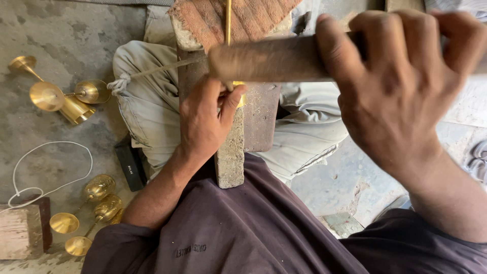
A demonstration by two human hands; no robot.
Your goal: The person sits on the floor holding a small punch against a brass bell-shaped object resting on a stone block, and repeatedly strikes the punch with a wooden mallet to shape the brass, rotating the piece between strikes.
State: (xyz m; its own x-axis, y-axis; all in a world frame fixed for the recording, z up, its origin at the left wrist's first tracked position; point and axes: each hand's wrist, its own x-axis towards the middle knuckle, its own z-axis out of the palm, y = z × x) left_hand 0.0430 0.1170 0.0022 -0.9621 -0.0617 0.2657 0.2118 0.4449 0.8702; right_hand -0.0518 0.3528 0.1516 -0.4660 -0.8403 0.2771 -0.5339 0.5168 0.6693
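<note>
My left hand point(205, 119) pinches a small brass piece point(238, 94) against a rough wooden block point(231, 152) that rests across my lap. A thin brass rod point(228, 20) runs up from that piece over a ribbed brown pad point(253, 18). Close to the camera, my right hand point(401, 86) is closed around the thick wooden handle point(269, 61) of a tool, held level just above the left hand. The tool's working end is hidden behind the right hand.
Brass goblets lie on the concrete floor at the left: one group at the upper left point(61, 96), another at the lower left point(91, 213). A white cord point(50, 147), a small wooden block point(20, 231) and a black box point(131, 170) lie near them.
</note>
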